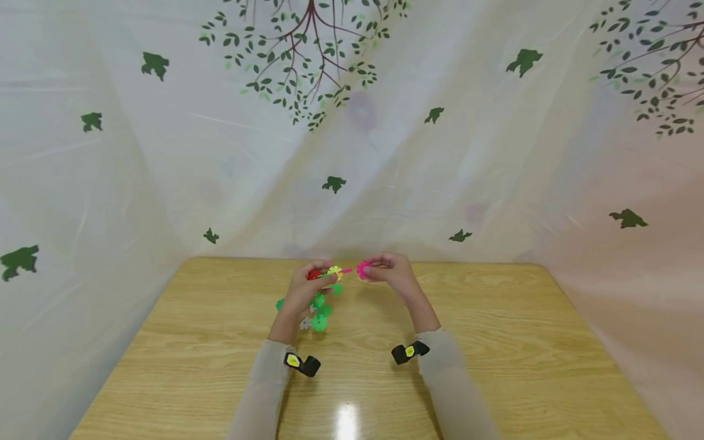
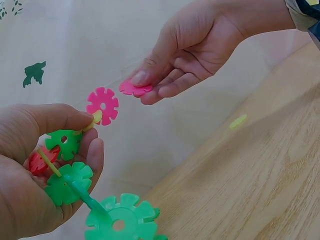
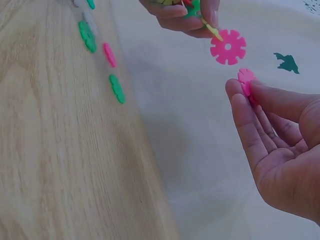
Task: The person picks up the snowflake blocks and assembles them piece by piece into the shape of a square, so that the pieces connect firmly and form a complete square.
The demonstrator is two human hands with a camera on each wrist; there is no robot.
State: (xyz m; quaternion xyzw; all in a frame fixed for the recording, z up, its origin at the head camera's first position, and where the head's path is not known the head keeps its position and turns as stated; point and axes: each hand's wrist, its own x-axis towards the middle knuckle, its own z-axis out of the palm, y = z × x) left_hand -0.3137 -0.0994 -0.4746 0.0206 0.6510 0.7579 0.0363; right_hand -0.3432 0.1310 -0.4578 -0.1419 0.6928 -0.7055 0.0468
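Observation:
My left hand (image 1: 297, 292) holds a joined cluster of notched plastic discs, pinching a yellow disc (image 1: 335, 272) between thumb and finger. Slotted onto that yellow piece is a pink disc (image 2: 102, 106), which points toward the other hand. Lower in the cluster, a red disc (image 2: 43, 160) lies against the palm, and green discs (image 2: 70, 183) hang below. My right hand (image 1: 393, 272) pinches a separate pink disc (image 3: 246, 81) by thumb and fingertips. A small gap parts the two pink discs in the right wrist view.
Loose discs lie on the wooden table (image 1: 495, 342), among them a green disc (image 3: 117, 89), a pink disc (image 3: 109, 55) and a yellow disc (image 2: 238, 121). Behind the table's far edge hangs a pale cloth (image 1: 264, 183) printed with leaves and birds.

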